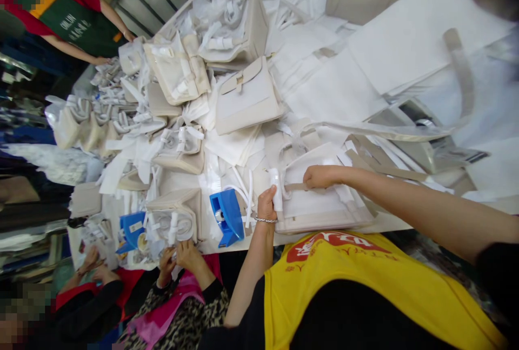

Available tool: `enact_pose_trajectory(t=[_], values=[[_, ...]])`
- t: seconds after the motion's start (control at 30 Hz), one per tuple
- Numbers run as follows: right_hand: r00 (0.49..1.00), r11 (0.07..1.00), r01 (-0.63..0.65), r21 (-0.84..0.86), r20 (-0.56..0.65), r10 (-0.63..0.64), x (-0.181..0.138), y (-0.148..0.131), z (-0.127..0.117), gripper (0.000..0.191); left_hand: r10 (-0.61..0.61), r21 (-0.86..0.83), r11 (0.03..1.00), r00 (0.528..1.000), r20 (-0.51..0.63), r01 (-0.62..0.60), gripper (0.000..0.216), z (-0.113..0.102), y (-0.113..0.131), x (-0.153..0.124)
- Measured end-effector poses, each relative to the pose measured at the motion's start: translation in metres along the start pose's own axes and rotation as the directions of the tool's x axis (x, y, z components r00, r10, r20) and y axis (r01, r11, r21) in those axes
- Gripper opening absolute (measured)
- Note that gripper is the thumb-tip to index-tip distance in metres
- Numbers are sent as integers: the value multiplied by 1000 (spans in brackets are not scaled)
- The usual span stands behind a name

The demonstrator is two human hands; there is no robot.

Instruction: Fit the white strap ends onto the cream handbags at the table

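A cream bag (320, 198) lies flat at the near edge of the worktop (389, 223), just in front of the person. The left hand (267, 204) is closed around a white wrapped handle (276, 190) at the bag's left side. The right hand (320, 177) presses on the bag's top, its fingers pinching a beige strap (295, 186). The step in hand seems to be wrapping or fitting the handle; the next move likely calls for holding the strap tight while the left hand turns. A blue tape dispenser (227, 217) stands just beside the left wrist. Farther off are piles of bags (243, 96) and a co-worker's hands (178, 255). The fingertips under the handle are hidden, and the wrapping material is hard to make out.
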State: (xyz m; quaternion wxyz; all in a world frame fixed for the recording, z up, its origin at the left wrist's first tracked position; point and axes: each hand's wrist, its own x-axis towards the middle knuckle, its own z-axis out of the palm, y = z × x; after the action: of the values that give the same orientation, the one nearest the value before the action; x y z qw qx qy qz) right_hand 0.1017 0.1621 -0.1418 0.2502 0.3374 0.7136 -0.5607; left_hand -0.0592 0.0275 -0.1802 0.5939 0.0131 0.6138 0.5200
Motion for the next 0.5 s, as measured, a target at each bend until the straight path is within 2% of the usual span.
enact_pose_trajectory(t=[0.1, 0.2, 0.33, 0.5], values=[[988, 986, 36, 161, 142, -59, 8, 2, -2, 26, 22, 14, 1000, 1000, 13, -22, 30, 1, -1, 0], [962, 985, 80, 150, 247, -116, 13, 3, -3, 27, 54, 44, 998, 998, -43, -52, 28, 3, -2, -1], [984, 1000, 6, -22, 176, -2, 17, 1, -3, 25, 93, 98, 992, 992, -84, -84, 30, 6, -2, 0], [987, 998, -55, -7, 150, 55, 22, -2, -5, 27, 110, 170, 980, 992, -55, -99, 34, 5, -4, 2]])
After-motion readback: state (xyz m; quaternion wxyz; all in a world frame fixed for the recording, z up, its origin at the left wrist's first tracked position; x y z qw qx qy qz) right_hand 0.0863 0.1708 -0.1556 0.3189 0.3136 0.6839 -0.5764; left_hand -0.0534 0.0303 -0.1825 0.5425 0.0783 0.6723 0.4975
